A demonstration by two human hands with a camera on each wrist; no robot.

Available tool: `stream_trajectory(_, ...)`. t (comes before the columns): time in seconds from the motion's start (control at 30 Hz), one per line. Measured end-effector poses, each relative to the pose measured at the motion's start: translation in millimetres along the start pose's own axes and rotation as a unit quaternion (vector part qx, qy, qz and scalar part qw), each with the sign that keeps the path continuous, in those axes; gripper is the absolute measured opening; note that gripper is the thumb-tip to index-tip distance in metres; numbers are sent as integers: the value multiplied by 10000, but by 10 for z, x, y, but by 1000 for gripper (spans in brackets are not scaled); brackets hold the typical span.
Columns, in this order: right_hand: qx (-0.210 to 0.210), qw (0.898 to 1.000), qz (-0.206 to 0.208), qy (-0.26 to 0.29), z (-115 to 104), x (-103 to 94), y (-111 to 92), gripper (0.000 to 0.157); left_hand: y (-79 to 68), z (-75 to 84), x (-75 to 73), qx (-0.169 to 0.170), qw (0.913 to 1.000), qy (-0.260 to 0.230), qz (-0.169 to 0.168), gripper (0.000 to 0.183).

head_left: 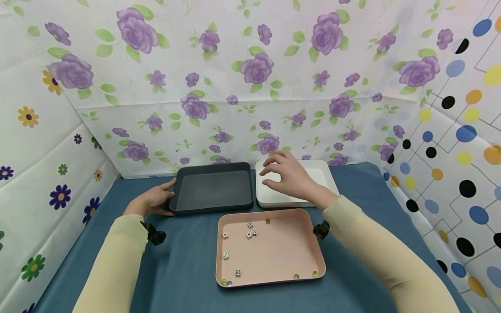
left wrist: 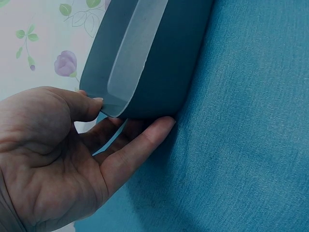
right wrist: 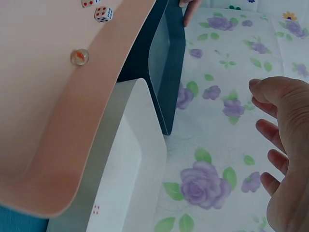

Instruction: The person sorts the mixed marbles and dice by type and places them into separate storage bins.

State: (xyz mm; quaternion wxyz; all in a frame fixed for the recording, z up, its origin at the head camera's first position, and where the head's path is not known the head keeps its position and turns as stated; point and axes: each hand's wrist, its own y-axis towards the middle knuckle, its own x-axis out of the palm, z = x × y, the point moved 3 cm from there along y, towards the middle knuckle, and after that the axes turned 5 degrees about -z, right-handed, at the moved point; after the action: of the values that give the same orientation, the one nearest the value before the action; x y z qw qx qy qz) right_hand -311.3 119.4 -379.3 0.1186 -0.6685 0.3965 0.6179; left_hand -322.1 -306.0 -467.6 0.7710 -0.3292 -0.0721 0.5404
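Note:
At its left end, my left hand (head_left: 150,200) grips the dark grey tray (head_left: 213,187). In the left wrist view the thumb (left wrist: 87,106) lies on the rim, while the fingers (left wrist: 140,145) are against the outer wall. My right hand (head_left: 287,174) hovers over the white tray (head_left: 321,174), fingers loosely bent and spread, holding nothing. Nearer to me is a pink tray (head_left: 274,252) with several white dice (head_left: 238,272) and several glass marbles (head_left: 315,274), mostly along its edges.
Blue cloth (head_left: 184,269) covers the table. A flowered sheet (head_left: 235,87) stands right behind the dark and white trays. Patterned sheets (head_left: 450,152) also enclose the sides. The pink tray's far rim lies close to the other two trays.

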Motion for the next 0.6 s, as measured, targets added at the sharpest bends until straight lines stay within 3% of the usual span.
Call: stream_trajectory(0.6, -442, 9990, 14, 83, -28, -206, -367, 17, 3, -11, -10, 22, 10000, 51, 3, 66)
